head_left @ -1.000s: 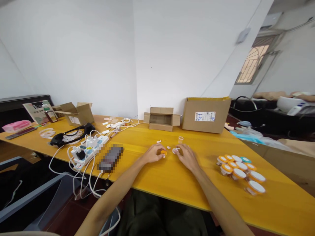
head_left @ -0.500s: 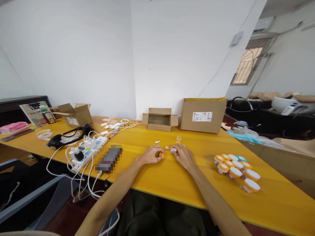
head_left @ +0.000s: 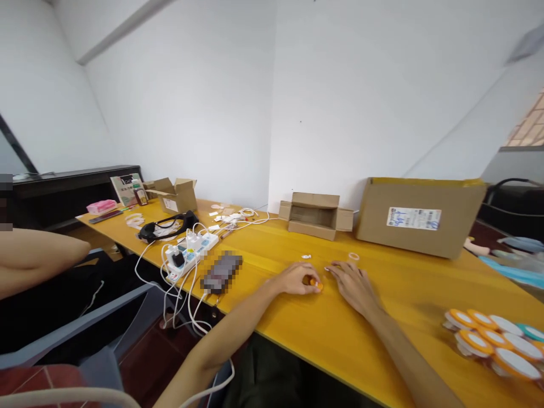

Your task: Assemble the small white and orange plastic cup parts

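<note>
My left hand point(head_left: 297, 279) is closed around a small orange lid point(head_left: 314, 283), with thumb and fingertips pinching its edge just above the table. My right hand point(head_left: 352, 284) lies low over the yellow table, palm down, its fingers stretched out. Its fingertips reach a small white piece point(head_left: 327, 268); what lies under the palm is hidden. Another small white piece point(head_left: 306, 256) rests beyond my left hand. Behind my right hand stands a clear jar, with its pale rim point(head_left: 353, 256) showing.
Orange-rimmed and teal-rimmed lidded jars point(head_left: 495, 340) cluster at the right. An open small carton point(head_left: 314, 215) and a large cardboard box point(head_left: 420, 218) stand along the wall. Left are a phone point(head_left: 221, 273), a power strip point(head_left: 193, 258) with cables and a black headset point(head_left: 168, 226). Someone's arm point(head_left: 38, 258) shows far left.
The view has swung left, so things sit further right. My right hand has moved onto the nearer white piece; the white disc at its fingertips is out of sight. My left hand keeps the orange lid.
</note>
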Available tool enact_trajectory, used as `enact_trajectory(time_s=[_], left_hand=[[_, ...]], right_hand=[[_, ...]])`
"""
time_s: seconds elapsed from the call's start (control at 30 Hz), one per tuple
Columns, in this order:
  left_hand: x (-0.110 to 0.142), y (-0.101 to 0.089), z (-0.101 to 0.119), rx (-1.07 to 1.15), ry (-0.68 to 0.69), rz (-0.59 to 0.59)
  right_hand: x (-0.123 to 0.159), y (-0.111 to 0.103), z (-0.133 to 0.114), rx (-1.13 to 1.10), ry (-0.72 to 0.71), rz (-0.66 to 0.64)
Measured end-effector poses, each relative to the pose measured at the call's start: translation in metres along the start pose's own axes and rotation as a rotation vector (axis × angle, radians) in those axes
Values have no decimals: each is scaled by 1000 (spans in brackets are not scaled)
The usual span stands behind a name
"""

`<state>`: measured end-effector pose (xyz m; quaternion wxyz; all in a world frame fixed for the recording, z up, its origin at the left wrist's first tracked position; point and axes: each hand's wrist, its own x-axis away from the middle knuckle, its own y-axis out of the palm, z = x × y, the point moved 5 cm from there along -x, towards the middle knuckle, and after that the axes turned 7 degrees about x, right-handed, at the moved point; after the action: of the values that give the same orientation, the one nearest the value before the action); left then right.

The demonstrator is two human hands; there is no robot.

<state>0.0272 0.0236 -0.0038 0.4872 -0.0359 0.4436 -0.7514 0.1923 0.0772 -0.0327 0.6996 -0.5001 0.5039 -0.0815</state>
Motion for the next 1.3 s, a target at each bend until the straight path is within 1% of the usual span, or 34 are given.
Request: enact_trajectory(time_s=[0.13,0.23,0.33,0.47,0.6,0.73,1.03,1.13,1.3], left_hand=[[-1,-1,-3,35,-24,19],[-1,-3,-4,57,-46,56],[-1,-5,-6,81,-74,69],[-1,-6,-5,95,-80,76],[-1,-8,-2,106,-67,87],[-1,-10,1,107,-57,97],[-2,-10,0,133,-60,107],[-3,-18,-1,145,-66,177],[0,-40,-14,115,-164,413]], right_hand=[[-1,-4,1,-5,44,-16],[-3,-13,-6,-23,67,-33],[-4,-24,-9,-36,122,-21],[3,-35,2,-40,220,20],[11,-40,17,-45,276,39],[12,-36,19,-31,272,2],[4,-31,3,-23,178,-45],[-1,-31,0,-20,176,-59],[-3,-32,2,-17,203,-31]])
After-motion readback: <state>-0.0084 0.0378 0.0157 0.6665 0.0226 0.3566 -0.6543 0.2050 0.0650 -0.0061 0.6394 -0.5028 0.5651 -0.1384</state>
